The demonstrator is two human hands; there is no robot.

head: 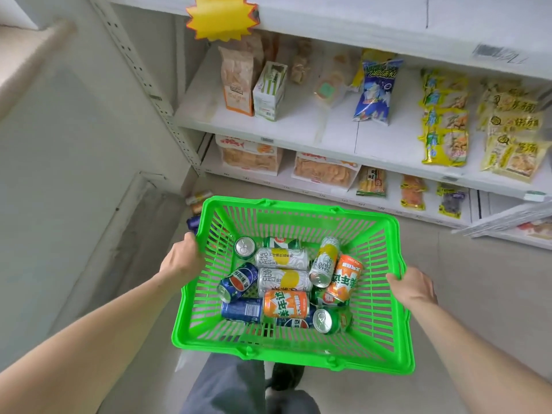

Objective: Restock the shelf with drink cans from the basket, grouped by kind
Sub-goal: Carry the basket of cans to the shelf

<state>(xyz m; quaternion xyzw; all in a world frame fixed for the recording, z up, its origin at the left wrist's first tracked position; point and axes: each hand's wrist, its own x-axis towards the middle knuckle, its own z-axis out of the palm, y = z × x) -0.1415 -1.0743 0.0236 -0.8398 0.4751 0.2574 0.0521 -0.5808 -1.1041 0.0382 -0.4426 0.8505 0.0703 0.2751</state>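
Note:
A bright green plastic basket (pixel 376 321) hangs in front of me above the floor. My left hand (pixel 180 258) grips its left rim and my right hand (pixel 413 286) grips its right rim. Several drink cans lie jumbled inside: orange cans (pixel 285 304), blue cola cans (pixel 237 280), white-and-yellow cans (pixel 282 259) and green cans (pixel 334 321). One silver can top (pixel 245 247) faces up at the back left. The white shelf unit (pixel 298 135) stands just beyond the basket.
The shelves hold snack bags, a brown packet (pixel 237 82), a white-green box (pixel 268 91), a blue bag (pixel 376 91) and yellow packs (pixel 445 118). A yellow star tag (pixel 222 16) hangs from the top shelf. A grey wall is at left. My legs and shoe (pixel 283 376) are below.

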